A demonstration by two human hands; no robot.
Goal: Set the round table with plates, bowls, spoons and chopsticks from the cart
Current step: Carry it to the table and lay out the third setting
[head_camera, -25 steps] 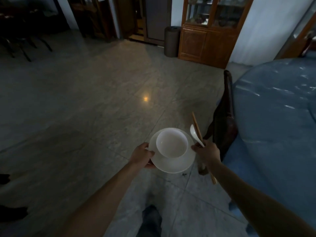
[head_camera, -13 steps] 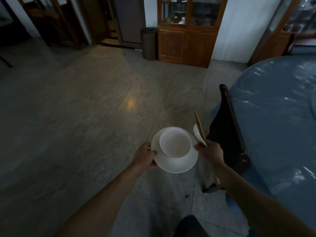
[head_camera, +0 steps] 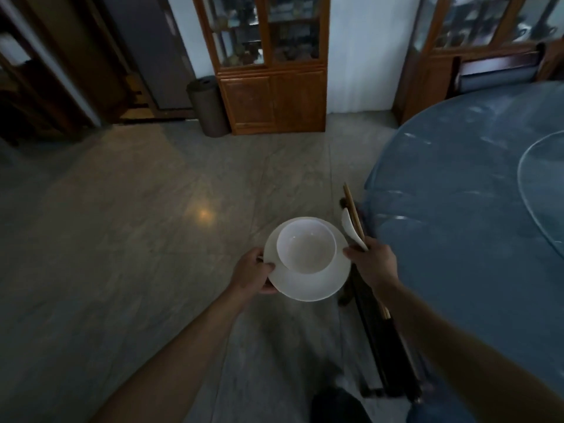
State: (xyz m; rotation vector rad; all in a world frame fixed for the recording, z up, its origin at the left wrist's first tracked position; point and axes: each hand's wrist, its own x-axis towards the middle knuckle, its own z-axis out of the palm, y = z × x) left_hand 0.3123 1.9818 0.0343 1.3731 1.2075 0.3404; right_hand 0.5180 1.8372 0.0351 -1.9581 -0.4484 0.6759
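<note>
A white plate point(head_camera: 311, 285) with a white bowl point(head_camera: 306, 246) standing on it is carried over the floor. My left hand point(head_camera: 252, 274) grips the plate's left rim, thumb on top. My right hand point(head_camera: 372, 264) holds a white spoon point(head_camera: 350, 227) and a pair of wooden chopsticks point(head_camera: 354, 212) together, their tips pointing up and away. The round table point(head_camera: 464, 209) under a blue cloth fills the right side, just beyond my right hand.
A dark wooden chair point(head_camera: 378, 340) stands tucked against the table's edge below my right hand. A glass turntable point(head_camera: 540, 190) lies on the table at far right. Wooden cabinets point(head_camera: 268, 96) and a grey bin point(head_camera: 207, 108) line the far wall. Tiled floor spreads to the left.
The view has swung right and moved forward, so the table and cabinets sit nearer and more central. Both hands keep the same hold on the plate, spoon and chopsticks.
</note>
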